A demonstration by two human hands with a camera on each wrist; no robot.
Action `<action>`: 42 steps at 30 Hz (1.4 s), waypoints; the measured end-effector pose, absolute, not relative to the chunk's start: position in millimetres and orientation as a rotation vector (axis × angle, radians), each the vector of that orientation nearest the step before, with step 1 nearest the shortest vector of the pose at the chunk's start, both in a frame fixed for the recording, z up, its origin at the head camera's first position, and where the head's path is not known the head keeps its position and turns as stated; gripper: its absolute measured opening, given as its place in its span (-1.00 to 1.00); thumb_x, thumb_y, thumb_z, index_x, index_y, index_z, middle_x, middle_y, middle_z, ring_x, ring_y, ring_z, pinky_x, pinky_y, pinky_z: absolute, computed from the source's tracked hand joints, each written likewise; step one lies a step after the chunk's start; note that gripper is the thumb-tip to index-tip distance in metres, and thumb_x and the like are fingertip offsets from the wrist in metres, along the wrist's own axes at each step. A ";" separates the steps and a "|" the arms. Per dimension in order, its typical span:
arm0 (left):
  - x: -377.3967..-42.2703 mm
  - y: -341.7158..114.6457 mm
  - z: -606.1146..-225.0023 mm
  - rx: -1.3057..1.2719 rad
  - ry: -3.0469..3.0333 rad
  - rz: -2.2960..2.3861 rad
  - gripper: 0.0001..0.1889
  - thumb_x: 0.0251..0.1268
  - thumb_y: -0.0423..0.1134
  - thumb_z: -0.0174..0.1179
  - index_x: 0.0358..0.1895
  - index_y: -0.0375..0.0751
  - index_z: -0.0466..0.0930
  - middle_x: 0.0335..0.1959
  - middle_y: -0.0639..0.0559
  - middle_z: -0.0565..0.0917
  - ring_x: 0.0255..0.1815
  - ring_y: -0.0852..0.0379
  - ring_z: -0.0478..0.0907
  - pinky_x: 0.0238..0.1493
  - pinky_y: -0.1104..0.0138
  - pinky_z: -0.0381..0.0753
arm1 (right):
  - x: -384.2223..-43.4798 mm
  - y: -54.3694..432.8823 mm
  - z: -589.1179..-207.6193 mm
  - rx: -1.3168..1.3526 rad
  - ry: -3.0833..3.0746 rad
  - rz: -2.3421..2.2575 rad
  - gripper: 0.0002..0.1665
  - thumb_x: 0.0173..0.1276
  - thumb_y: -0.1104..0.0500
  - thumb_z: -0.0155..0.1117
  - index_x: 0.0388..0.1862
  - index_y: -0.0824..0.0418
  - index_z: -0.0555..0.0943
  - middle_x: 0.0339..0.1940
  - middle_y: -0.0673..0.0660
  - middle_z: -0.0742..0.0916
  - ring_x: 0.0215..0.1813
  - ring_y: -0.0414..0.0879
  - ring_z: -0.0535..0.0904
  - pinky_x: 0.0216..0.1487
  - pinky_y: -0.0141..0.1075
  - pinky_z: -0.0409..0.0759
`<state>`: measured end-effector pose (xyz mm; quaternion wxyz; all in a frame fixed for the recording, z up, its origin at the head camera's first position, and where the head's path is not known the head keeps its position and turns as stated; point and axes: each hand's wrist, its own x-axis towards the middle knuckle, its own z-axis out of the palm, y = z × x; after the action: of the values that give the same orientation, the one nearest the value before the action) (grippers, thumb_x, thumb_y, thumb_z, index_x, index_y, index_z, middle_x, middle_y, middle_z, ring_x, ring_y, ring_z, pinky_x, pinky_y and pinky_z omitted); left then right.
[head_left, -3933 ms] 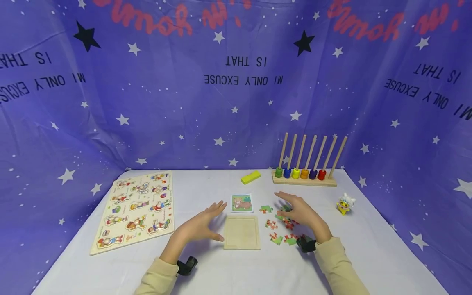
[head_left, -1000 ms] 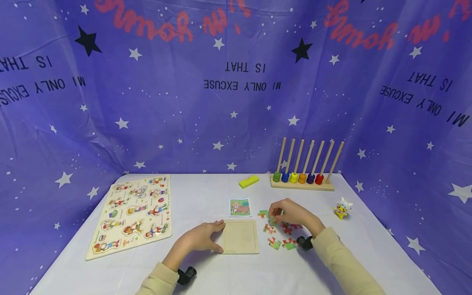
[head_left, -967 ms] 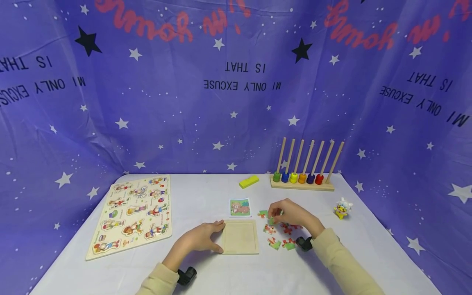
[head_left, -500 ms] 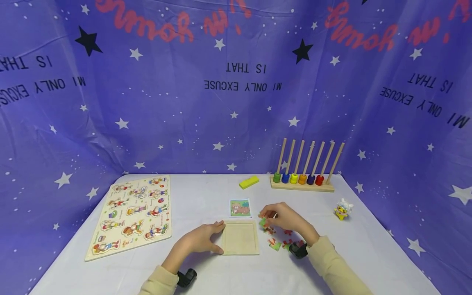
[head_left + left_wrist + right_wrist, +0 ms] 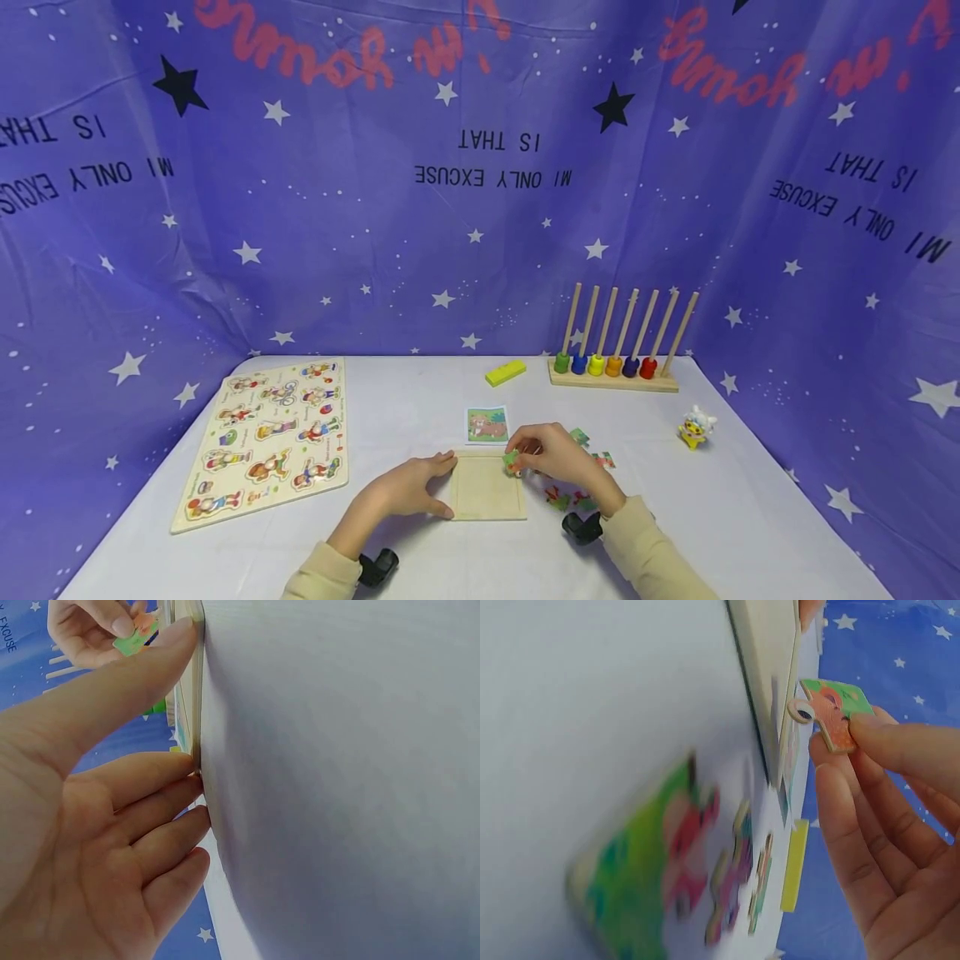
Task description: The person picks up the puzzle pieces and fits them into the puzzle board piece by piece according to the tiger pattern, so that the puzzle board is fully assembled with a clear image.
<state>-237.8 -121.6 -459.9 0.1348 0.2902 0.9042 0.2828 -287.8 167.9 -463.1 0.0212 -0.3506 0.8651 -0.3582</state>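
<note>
My right hand [image 5: 558, 454] pinches a jigsaw piece [image 5: 834, 716] between thumb and fingers, above the upper right corner of a square wooden puzzle tray [image 5: 487, 492]. The piece is green and orange-brown with part of an eye printed on it. Along the tray's left side lies my left hand [image 5: 408, 485], thumb at the near corner and fingertips touching the far one, fingers fairly straight. Behind the tray a small picture card [image 5: 487, 426] shows a brown animal on green. Several loose jigsaw pieces [image 5: 557, 498] lie right of the tray, some hidden under my right hand.
A large peg puzzle board [image 5: 266, 442] with figures lies at the left. At the back are a yellow block [image 5: 506, 372] and a bead rack [image 5: 613, 380] with upright rods. A small white-haired toy figure [image 5: 697, 427] stands at the right.
My right hand has picked a jigsaw piece from the loose ones and carried it left over the tray's corner. My left hand has come to the tray's left edge and stays there.
</note>
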 end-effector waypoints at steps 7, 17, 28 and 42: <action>-236.5 -121.4 -459.9 0.837 2.621 0.813 -0.12 0.00 -0.06 0.45 0.37 -0.43 0.29 0.42 -0.26 0.26 0.43 -0.22 0.19 0.40 -0.04 0.18 | -285.8 149.0 -470.4 -1.032 2.708 -1.194 -0.81 0.27 0.31 0.32 -0.25 0.02 0.69 -0.38 -0.15 0.70 -0.35 -0.28 0.60 -0.30 -0.38 0.62; -236.9 -121.3 -459.9 0.854 2.632 0.800 -0.13 0.00 -0.05 0.45 0.36 -0.42 0.31 0.41 -0.26 0.28 0.41 -0.22 0.21 0.39 -0.04 0.20 | -285.8 122.4 -474.4 -0.939 2.696 -1.277 -0.85 0.21 0.31 0.37 -0.23 0.14 0.71 -0.40 -0.04 0.71 -0.42 -0.26 0.59 -0.40 -0.40 0.61; -236.6 -121.9 -457.8 0.859 2.624 0.811 -0.12 0.00 -0.05 0.45 0.36 -0.43 0.30 0.41 -0.28 0.27 0.41 -0.23 0.21 0.39 -0.05 0.21 | -290.0 103.3 -480.5 -0.904 2.741 -1.240 -0.87 0.19 0.37 0.37 -0.30 0.20 0.69 -0.45 -0.03 0.64 -0.48 -0.27 0.52 -0.52 -0.42 0.55; -237.8 -123.3 -458.5 0.882 2.633 0.794 -0.14 0.04 -0.05 0.43 0.37 -0.43 0.29 0.41 -0.28 0.26 0.41 -0.24 0.21 0.38 -0.06 0.21 | -290.9 92.6 -481.2 -0.894 2.754 -1.198 -0.92 0.19 0.35 0.39 -0.34 0.21 0.68 -0.51 -0.04 0.61 -0.55 -0.27 0.50 -0.57 -0.45 0.50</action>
<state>-237.8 -123.3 -458.5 0.1262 0.3030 0.9044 0.2726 -290.9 92.6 -481.2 0.0040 -0.2854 0.8789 -0.3822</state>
